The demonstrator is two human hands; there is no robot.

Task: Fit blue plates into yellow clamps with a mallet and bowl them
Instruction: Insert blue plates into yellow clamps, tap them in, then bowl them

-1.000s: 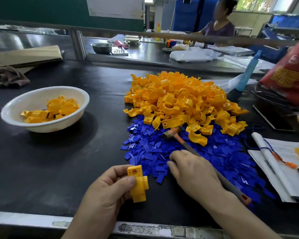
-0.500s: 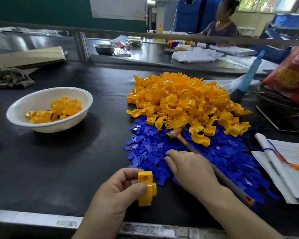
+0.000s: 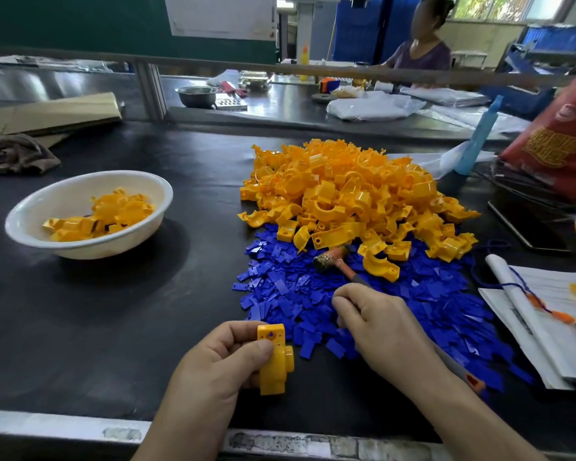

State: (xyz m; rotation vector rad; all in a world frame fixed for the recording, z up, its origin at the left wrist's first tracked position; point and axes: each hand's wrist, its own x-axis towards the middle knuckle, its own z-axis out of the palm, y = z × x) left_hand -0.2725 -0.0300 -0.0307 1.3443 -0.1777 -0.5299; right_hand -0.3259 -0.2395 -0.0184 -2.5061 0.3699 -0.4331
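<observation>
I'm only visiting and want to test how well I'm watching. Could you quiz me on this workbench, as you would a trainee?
1. Fill in: the left hand holds one yellow ____.
2. True or false: the white bowl is empty.
3. The head of the mallet rests: A on the blue plates; B inside the white bowl; C in the left hand.

Key: 1 clamp; 2 false, yellow pieces lie in it; 3 A.
</observation>
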